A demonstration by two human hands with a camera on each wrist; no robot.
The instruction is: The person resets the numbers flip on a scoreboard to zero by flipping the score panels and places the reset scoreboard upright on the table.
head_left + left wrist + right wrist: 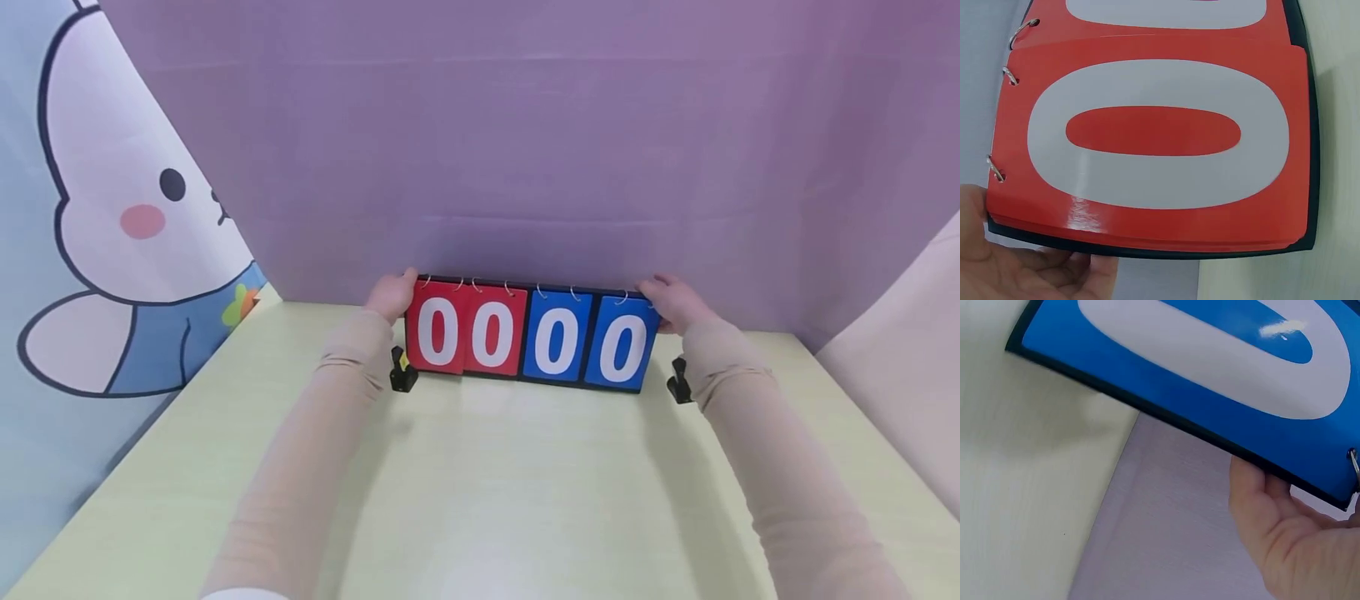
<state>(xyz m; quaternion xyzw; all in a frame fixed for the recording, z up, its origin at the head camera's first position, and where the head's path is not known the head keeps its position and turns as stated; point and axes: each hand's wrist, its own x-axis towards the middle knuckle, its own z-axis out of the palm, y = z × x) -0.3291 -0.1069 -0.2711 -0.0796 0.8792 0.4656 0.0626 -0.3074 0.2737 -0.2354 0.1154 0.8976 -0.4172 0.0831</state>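
A flip scoreboard (pixel 491 333) with two red cards on the left and two blue cards on the right reads 0000. Metal rings along its top edge bind the cards to a black backing. My left hand (pixel 392 296) grips its upper left corner; in the left wrist view the fingers (pixel 1100 275) pass behind the backing. At the upper right corner, my right hand (pixel 671 302) holds the other end. The right wrist view shows its fingers (pixel 1249 478) behind the black edge, beside a blue card (pixel 1179 381). The board leans back slightly, its right end lower in the head view.
Beneath the board is a pale tabletop (pixel 487 483), with a purple cloth backdrop (pixel 525 150) rising behind it. A light blue cloth with a white cartoon figure (pixel 112 208) hangs at the left. Small black mounts (pixel 403 371) show beside both wrists.
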